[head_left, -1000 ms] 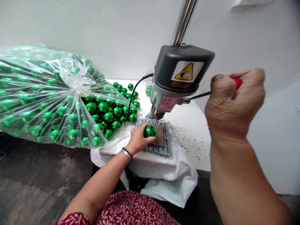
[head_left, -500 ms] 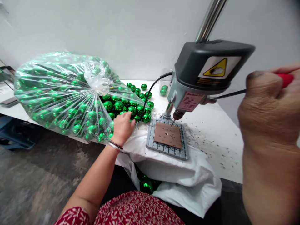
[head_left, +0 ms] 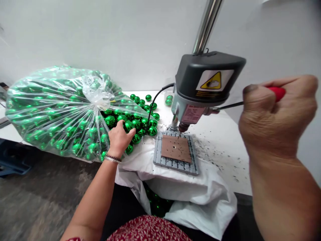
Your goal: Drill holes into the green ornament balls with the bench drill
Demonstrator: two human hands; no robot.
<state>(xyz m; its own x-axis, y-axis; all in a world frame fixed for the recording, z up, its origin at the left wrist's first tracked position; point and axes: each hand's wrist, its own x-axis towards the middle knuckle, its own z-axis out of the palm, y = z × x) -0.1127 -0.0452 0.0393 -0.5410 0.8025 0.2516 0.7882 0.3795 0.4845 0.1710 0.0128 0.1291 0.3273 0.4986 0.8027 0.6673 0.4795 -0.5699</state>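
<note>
My left hand reaches into a pile of shiny green balls at the mouth of a clear plastic bag. Its thumb and fingers are around one green ball there. My right hand is closed on the red-knobbed lever of a small bench drill press. Below the drill's chuck, a brown square board with a small hole lies on the grey slotted base. No ball sits on the board.
The large tied plastic bag, full of green balls, covers the table's left side. Black shavings lie around the base on the white table. A clear container with green balls stands behind. A white cloth hangs in front, with green balls below.
My left hand has moved left over the pile, and its fingers have come around a ball. The right hand keeps hold of the lever. The whole view has shifted slightly.
</note>
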